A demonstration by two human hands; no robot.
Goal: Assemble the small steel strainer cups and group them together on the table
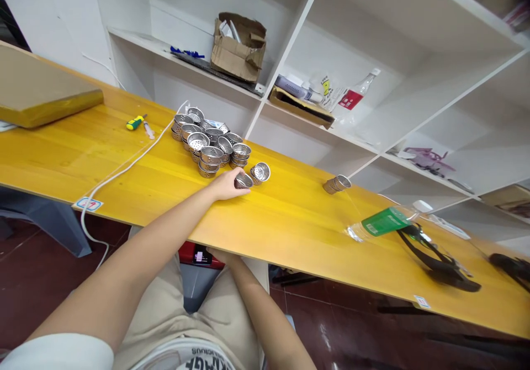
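My left hand (227, 185) is closed around a small perforated metal strainer cup (244, 180) at the tabletop. Just beyond its fingertips, another strainer cup (260, 173) lies tipped, its open mouth toward me. Behind and to the left is a cluster of similar strainer cups (210, 156), several of them stacked. Below the table's front edge, my right hand (220, 255) is mostly hidden, its fingers out of sight. Right beside it is a dark phone (202, 255) with a partly lit screen, above something red. Whether the right hand grips the phone cannot be made out.
Farther right on the yellow table (290, 221) lie a short stack of strainer cups (337, 184), a green-labelled bottle (387, 222) and a black strapped object (445, 268). A screwdriver (136, 122), white cable (136, 162) and large flat box (45, 91) occupy the left. Shelves stand behind.
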